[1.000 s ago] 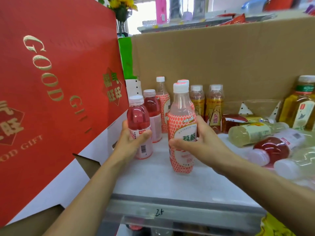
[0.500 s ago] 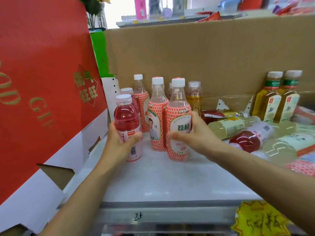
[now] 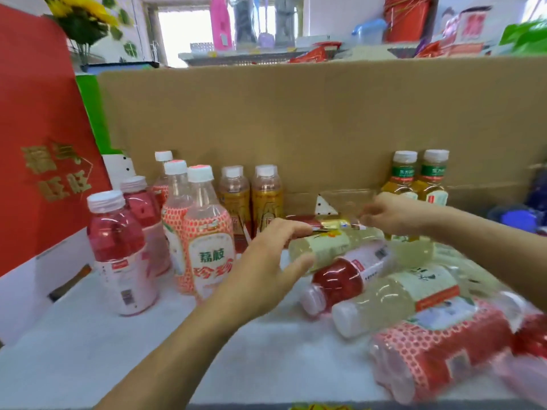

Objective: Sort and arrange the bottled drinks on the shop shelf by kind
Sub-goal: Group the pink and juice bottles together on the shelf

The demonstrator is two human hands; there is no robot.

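Note:
On the left of the white shelf (image 3: pixel 88 350) stand two red-drink bottles (image 3: pixel 115 247), three lychee bottles with red dotted labels (image 3: pixel 207 241) and two amber bottles (image 3: pixel 268 196). Two yellow tea bottles with green neck bands (image 3: pixel 404 179) stand at the back right. A pile of bottles lies on the right: a pale yellow one (image 3: pixel 331 247), a red one (image 3: pixel 340 276), another pale one (image 3: pixel 393 297) and a dotted-label one (image 3: pixel 438 344). My left hand (image 3: pixel 266 261) is spread around the base of the pale yellow bottle. My right hand (image 3: pixel 390 214) hovers over the pile's far end, holding nothing.
A tall red gift box (image 3: pixel 38 143) walls off the left side. A brown cardboard sheet (image 3: pixel 296 119) forms the back wall. A lying red and gold bottle (image 3: pixel 313 224) rests against it. Something blue (image 3: pixel 515 217) sits at the far right.
Both hands have let go of the upright red-drink and lychee bottles and moved right to the lying pile. The view has swung right.

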